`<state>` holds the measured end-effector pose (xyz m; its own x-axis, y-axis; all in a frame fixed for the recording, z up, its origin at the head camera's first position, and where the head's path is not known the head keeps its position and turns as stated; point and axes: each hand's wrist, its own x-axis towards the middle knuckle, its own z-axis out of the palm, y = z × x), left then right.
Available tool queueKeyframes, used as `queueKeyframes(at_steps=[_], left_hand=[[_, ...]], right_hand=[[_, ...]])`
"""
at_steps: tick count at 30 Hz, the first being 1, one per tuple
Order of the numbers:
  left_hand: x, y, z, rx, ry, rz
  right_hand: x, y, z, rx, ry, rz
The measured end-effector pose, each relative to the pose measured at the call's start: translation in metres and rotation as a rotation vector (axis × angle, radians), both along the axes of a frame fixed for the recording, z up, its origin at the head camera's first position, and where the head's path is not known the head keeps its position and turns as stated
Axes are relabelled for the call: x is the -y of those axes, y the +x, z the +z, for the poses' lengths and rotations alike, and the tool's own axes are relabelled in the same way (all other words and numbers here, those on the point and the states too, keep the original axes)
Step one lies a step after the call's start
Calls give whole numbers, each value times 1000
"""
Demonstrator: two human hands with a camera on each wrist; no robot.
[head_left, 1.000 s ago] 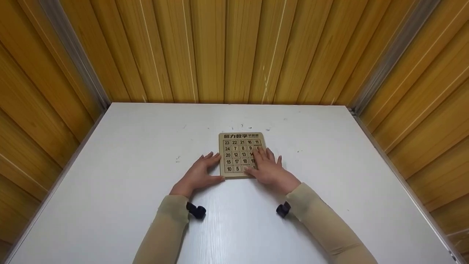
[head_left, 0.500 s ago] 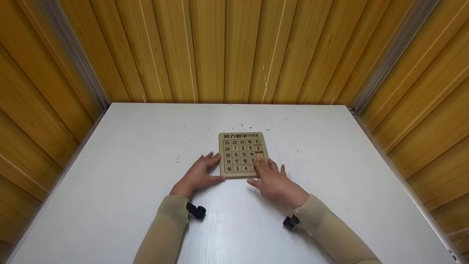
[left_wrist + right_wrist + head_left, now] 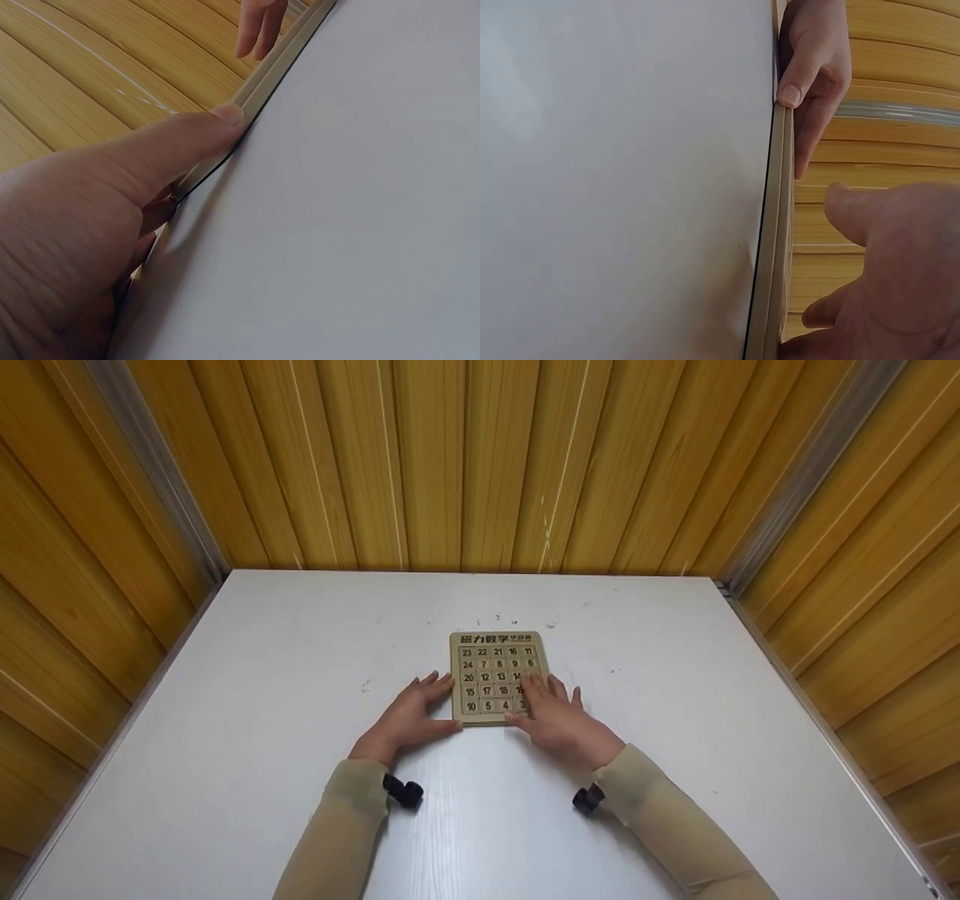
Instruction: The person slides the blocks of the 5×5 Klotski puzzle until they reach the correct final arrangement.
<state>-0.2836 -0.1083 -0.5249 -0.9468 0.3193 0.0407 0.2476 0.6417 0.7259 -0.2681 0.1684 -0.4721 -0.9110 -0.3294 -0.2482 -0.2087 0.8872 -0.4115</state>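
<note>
A wooden number slide puzzle (image 3: 493, 684) lies flat on the white table, with dark numerals on its square tiles and Chinese characters along its far border. My left hand (image 3: 411, 714) holds its near left corner, thumb on the front edge and fingers along the left side. In the left wrist view that thumb presses the puzzle's edge (image 3: 279, 71). My right hand (image 3: 564, 721) rests its fingertips on tiles in the right column, around the third and fourth rows. Those tiles are hidden under the fingers. The right thumb is at the front rim. In the right wrist view the right palm (image 3: 911, 274) faces the camera.
The white table (image 3: 300, 630) has small dark marks beyond the puzzle. Yellow wood-look panels (image 3: 427, 465) enclose the back and both sides, with grey metal posts (image 3: 161, 472) at the corners. Black wrist cameras (image 3: 405, 793) sit on both sleeves.
My right hand slid down the right column toward the near edge, baring a gap in the third row, then moved back up over that gap. My left hand stayed at the corner.
</note>
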Motion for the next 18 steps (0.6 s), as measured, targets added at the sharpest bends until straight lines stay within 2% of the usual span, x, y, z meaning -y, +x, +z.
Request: queueKeyframes(at_steps=[5, 10, 18], left_hand=[[0, 0, 0, -8, -4, -1], [-1, 0, 0, -24, -3, -11], [-1, -1, 0, -5, -25, -8]], right_hand=[[-1, 5, -1, -14, -21, 6], [-5, 20, 0, -11, -11, 15], [-8, 41, 4, 3, 46, 39]])
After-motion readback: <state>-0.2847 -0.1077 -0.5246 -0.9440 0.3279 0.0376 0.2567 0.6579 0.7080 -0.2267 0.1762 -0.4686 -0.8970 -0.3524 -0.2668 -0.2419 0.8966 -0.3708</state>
